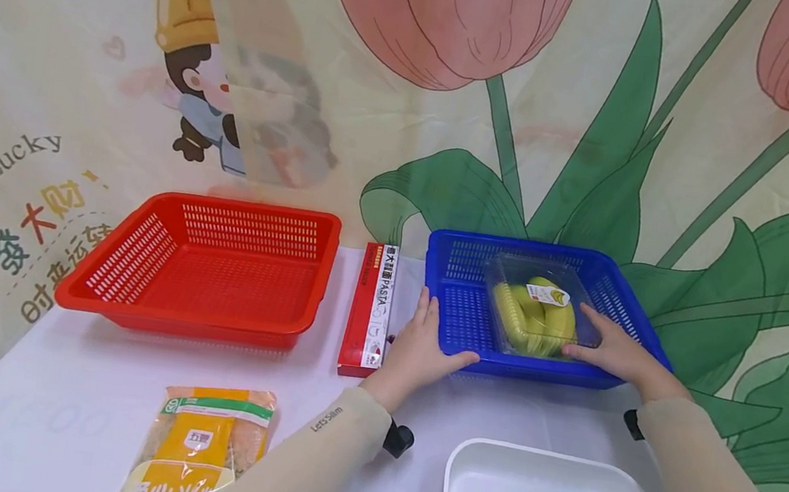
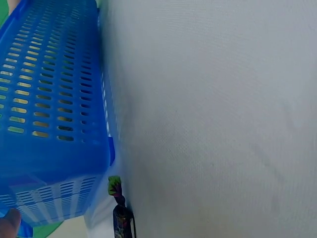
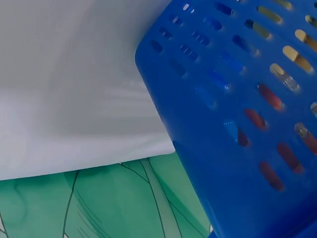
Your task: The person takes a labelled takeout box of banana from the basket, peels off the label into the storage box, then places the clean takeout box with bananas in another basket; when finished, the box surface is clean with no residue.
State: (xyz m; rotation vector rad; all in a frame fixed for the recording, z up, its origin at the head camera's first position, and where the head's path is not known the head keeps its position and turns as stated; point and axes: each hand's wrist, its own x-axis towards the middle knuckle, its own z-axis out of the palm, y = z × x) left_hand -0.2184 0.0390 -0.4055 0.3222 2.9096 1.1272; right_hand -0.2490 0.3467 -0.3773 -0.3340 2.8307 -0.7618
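In the head view, a blue basket (image 1: 455, 322) holds a clear plastic box of yellow-green fruit (image 1: 540, 313) with a white label. My left hand (image 1: 417, 354) is at its front left corner, fingers straight along the left rim and thumb spread over the front rim. A fingertip (image 2: 9, 225) shows at the rim in the left wrist view. My right hand (image 1: 614, 352) reaches over the basket's right side, thumb and forefinger extended apart at the box's right end; its other fingers are hidden. The right wrist view shows the basket's slotted wall (image 3: 198, 109).
A red basket (image 1: 230, 282) stands on the left, with a red-and-white pasta box (image 1: 369, 310) between the baskets. Nearer lie a yellow food packet (image 1: 200, 446) and a white tray (image 1: 561, 463). A dark wrapped item with a green end (image 2: 121, 215) lies beside the blue basket.
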